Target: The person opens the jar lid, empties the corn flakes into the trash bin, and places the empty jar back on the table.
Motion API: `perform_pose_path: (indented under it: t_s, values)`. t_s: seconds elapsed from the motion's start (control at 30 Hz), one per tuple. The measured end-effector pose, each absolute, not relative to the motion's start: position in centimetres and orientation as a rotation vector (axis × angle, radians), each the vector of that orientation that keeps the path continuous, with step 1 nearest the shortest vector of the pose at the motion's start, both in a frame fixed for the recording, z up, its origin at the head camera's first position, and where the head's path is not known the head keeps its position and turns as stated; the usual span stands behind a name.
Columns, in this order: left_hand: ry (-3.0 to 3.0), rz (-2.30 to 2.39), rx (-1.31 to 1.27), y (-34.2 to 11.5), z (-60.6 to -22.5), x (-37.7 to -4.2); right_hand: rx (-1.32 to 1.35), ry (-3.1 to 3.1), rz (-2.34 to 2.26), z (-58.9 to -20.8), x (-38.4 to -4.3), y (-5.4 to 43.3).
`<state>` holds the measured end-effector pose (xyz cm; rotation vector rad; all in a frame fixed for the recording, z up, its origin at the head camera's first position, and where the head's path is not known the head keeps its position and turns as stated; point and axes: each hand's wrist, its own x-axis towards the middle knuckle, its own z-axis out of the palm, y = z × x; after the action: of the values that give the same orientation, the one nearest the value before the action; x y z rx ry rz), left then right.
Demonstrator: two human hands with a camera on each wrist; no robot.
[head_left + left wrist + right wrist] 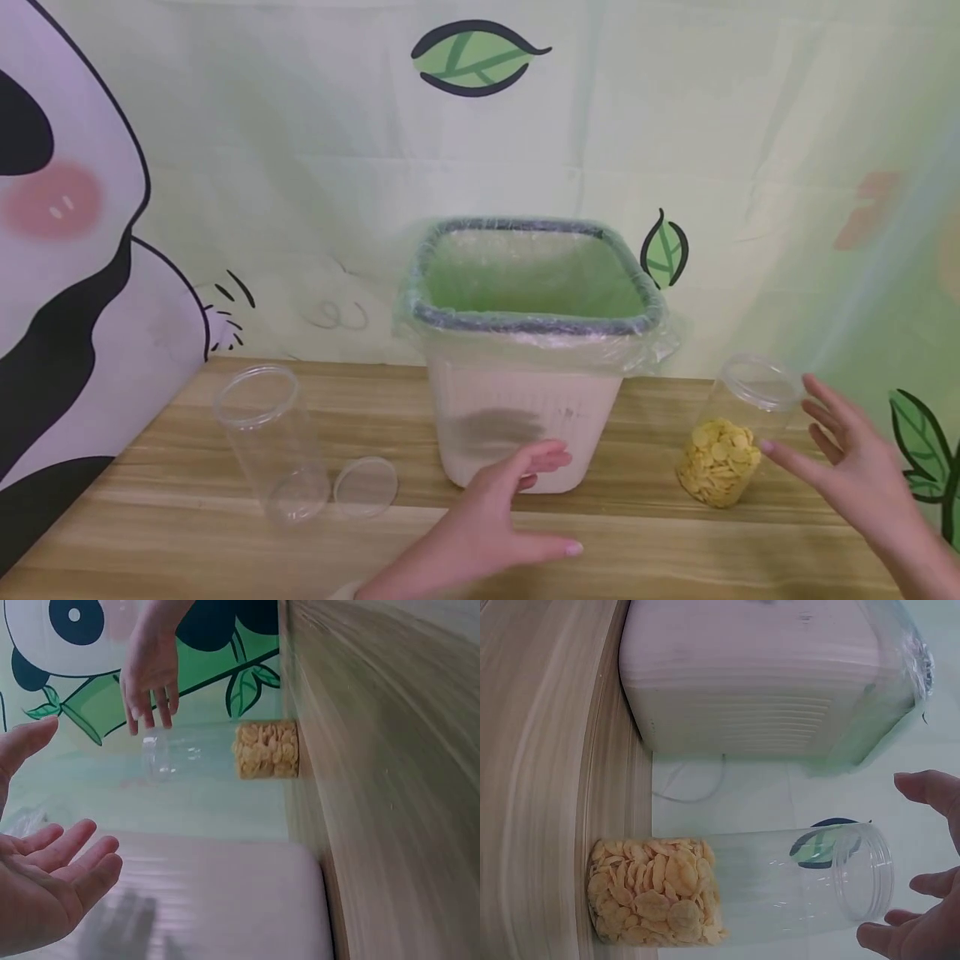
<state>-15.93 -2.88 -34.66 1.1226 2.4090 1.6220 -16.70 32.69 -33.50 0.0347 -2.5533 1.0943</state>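
Note:
A clear plastic jar [722, 454], part filled with yellow flakes [656, 892], stands upright on the table at the right. Its threaded mouth [866, 874] has no lid on it. My right hand [855, 458] is spread beside the jar's upper part, thumb and fingers apart, holding nothing. My left hand [495, 517] hovers in front of the bin, thumb held away from the fingers, with nothing in it. In the left wrist view, the left palm [37, 892] faces toward the jar side.
A white bin [517, 408] lined with a clear bag stands in the middle by the wall. To its left are an empty clear jar [273, 450] and a round clear lid [366, 487] lying flat. Behind hangs a printed backdrop [315, 167] with a panda and leaves.

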Motion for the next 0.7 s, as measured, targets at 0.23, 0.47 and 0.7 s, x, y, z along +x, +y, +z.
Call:
perform_pose_path:
  t_s: [0.23, 0.47, 0.7]
  values:
    - [2.445, 1.455, 1.254, -0.4, -35.0, -16.4, 0.003, -2.56, 1.035, -35.0, -18.9, 34.7]
    - [2.439, 1.442, 1.183, 2.5, -35.0, -17.2, 0.014, -2.571, 1.101, -33.3, -19.6, 33.6]
    - [2.469, 1.445, 1.081, 5.2, -34.8, -18.1, 0.039, -2.602, 1.112, -31.5, -19.2, 32.1]
